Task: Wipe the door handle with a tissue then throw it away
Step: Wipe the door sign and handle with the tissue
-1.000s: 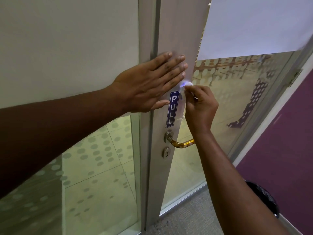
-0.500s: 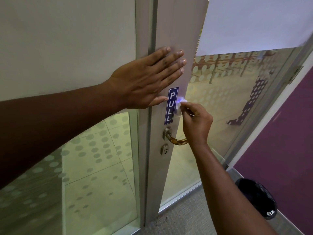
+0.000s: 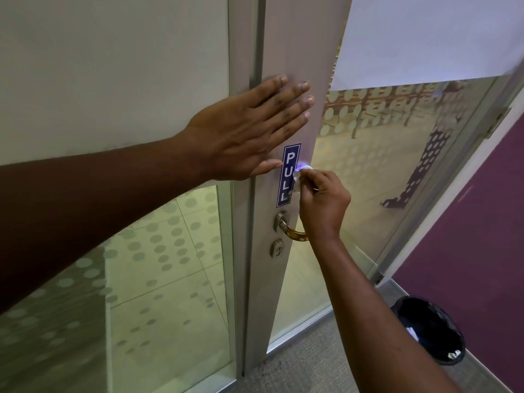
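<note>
The right hand (image 3: 323,205) pinches the tissue (image 3: 301,177) against the door frame beside the PULL sticker (image 3: 288,175), above the handle (image 3: 292,231); the left hand (image 3: 246,131) presses flat, holding nothing. Wiping looks unfinished; the bin (image 3: 431,330) waits.

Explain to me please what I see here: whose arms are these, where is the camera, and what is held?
There is no machine here. The arms belong to a person, and the camera sits on their head, looking forward and down. The left hand lies flat and open against the door frame, above the blue PULL sign. The right hand pinches a small white tissue beside that sign, just above the door handle, whose far end hides behind the wrist. A keyhole sits under the handle. On the floor to the right stands a black bin.
</note>
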